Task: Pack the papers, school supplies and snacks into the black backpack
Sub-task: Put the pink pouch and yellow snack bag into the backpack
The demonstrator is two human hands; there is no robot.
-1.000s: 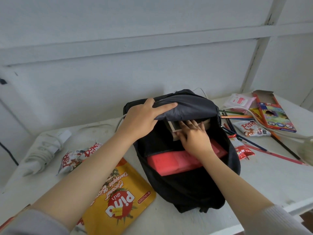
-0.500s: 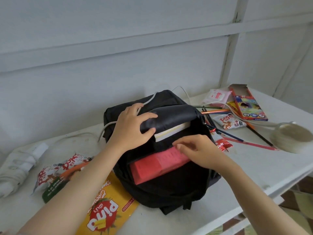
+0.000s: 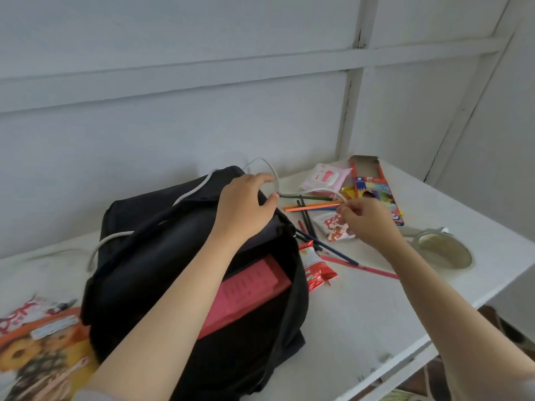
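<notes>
Reaching toward coloured pencils (image 3: 312, 205) right of the black backpack (image 3: 162, 256), centre frame.
Grips its top flap with the left hand (image 3: 246, 206), fingers curled over; hovers the right hand (image 3: 369, 224), fingers curled, above the pencils, cannot tell whether pinching any. Likely best to bunch them, then slide in beside the red case (image 3: 249, 287). Bare surface (image 3: 362, 308) lower right, ending at an edge.

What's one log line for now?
left hand: grips backpack flap | right hand: by colored pencils, grasp unclear | pink box: inside backpack
</notes>
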